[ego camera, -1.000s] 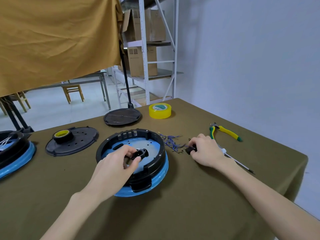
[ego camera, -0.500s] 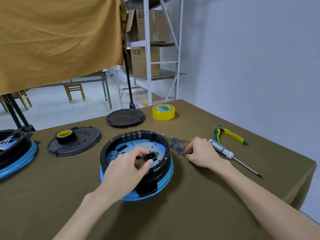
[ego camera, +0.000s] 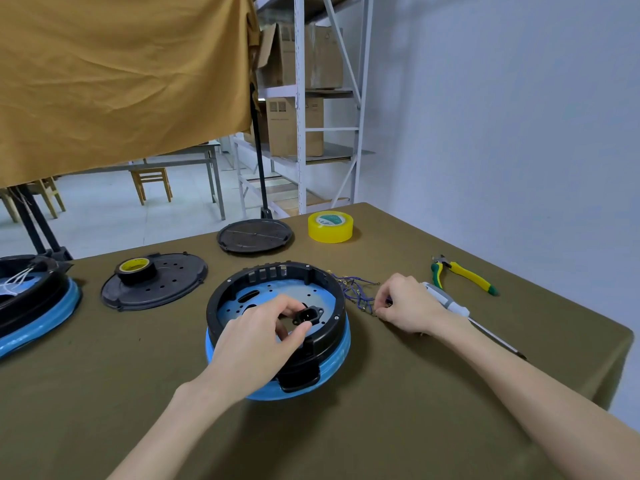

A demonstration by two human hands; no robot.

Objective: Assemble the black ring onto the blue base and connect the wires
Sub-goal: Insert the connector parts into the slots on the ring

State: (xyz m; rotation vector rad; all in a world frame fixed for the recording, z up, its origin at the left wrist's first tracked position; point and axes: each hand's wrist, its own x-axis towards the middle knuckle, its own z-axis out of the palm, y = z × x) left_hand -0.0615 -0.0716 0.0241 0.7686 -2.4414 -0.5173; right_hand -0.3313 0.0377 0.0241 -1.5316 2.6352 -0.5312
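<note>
The black ring [ego camera: 221, 299] is already sitting on the blue base [ego camera: 332, 355] in the middle of the olive-covered table [ego camera: 398, 427], with the base's pale blue perforated floor showing inside it. The left hand [ego camera: 256, 344] is reaching over the ring's near wall, thumb and forefinger pinching a small black power socket [ego camera: 307, 315] above the floor, its pin face turned up toward the camera. The blue wires [ego camera: 356, 291], a loose tangle with brass-coloured terminals, are lying on the cloth just right of the ring, running roughly left to right. The right hand [ego camera: 407, 308] is the nearer one, its curled fingertips touching the tangle's near right end; whether they are actually gripping a terminal I cannot tell. A screwdriver [ego camera: 460, 311] is lying partly beneath that hand.
</note>
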